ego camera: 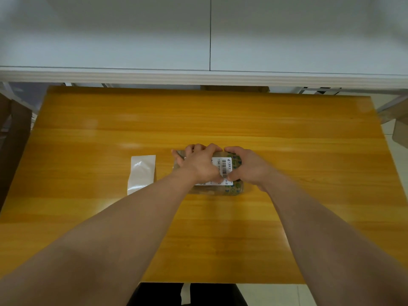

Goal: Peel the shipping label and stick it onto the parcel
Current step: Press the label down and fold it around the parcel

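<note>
A small parcel (235, 189), wrapped in clear tape with green printing, lies on the wooden table (287, 133). A white shipping label (225, 166) with a barcode lies on its top. My left hand (199, 163) rests flat over the left part of the label and parcel, fingers curled over the far edge. My right hand (248, 166) covers the parcel's right side, its thumb pressing the label's right edge. Much of the parcel is hidden under both hands.
A glossy white backing sheet (141, 173) lies flat on the table to the left of the parcel. A white shelf edge (198, 77) runs along the far side. Brown cardboard (13, 133) stands off the table's left edge, more cardboard at the right.
</note>
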The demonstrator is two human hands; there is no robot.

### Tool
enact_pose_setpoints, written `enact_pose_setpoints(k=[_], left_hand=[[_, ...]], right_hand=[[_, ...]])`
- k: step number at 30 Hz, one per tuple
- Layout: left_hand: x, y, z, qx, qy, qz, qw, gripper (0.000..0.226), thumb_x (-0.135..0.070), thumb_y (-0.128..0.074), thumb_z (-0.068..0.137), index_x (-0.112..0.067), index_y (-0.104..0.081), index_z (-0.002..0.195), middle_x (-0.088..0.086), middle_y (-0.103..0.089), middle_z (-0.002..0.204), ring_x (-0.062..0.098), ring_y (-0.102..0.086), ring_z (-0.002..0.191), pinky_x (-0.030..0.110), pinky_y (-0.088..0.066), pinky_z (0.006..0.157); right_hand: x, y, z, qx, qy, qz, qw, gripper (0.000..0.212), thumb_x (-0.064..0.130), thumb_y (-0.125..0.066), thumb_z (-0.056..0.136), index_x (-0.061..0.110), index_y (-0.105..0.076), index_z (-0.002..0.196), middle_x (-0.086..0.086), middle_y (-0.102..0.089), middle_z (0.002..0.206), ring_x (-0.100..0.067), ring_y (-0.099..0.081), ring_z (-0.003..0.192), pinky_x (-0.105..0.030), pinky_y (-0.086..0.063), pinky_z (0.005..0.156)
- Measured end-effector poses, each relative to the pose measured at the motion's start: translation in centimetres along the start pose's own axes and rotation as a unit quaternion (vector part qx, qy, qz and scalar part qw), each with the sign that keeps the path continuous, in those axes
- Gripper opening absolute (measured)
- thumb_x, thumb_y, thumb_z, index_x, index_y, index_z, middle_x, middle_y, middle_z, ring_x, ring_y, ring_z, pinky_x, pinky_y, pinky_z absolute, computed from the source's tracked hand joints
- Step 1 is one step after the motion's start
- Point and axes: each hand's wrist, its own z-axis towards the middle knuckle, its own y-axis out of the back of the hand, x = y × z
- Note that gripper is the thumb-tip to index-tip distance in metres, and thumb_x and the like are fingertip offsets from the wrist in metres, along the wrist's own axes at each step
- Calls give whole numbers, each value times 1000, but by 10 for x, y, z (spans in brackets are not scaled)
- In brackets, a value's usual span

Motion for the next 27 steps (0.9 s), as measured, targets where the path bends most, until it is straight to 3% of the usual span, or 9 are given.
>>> enact_pose_setpoints(k=[4, 10, 18, 24, 27], left_hand=[[-7, -4, -1, -22, 31, -19, 999, 71, -48, -77, 66, -45, -44, 129, 3, -44, 139, 33, -20, 142, 73, 10, 109], [-14, -7, 2, -34, 63, -28, 997, 63, -42, -73, 68, -41, -46, 125, 5, -45, 137, 35, -20, 141, 74, 11, 109], [-15, -9, 7, -40, 78, -44, 995, 59, -52, -70, 69, -41, -49, 123, 5, -47, 134, 35, -19, 141, 74, 11, 108], [-17, -9, 12, -53, 103, -77, 990, 43, -55, -63, 75, -41, -53, 114, 1, -51, 130, 34, -21, 140, 72, 12, 109], [-18, -10, 16, -58, 114, -95, 987, 31, -51, -62, 75, -43, -56, 104, -2, -55, 125, 32, -22, 139, 72, 14, 108]], right_hand=[[-5, -5, 2, -19, 8, -30, 999, 96, -6, -82, 61, 32, -46, 142, -10, -47, 133, -31, -56, 116, -46, -59, 87], [-5, -8, 1, -41, 18, 27, 999, 89, -14, -80, 63, 27, -54, 138, -10, -54, 131, -27, -61, 111, -33, -58, 76], [-3, -11, 4, -76, 4, 78, 994, 60, -12, -63, 84, 23, -60, 132, -7, -70, 116, -22, -68, 89, -31, -60, 68], [-4, -13, 12, -115, -9, 75, 991, 44, -1, -51, 93, 27, -67, 123, -4, -71, 107, -34, -70, 98, -52, -58, 85], [-1, -14, 15, -130, -16, 82, 988, 37, 3, -50, 95, 24, -69, 119, -3, -71, 105, -32, -70, 96, -51, -58, 84]])
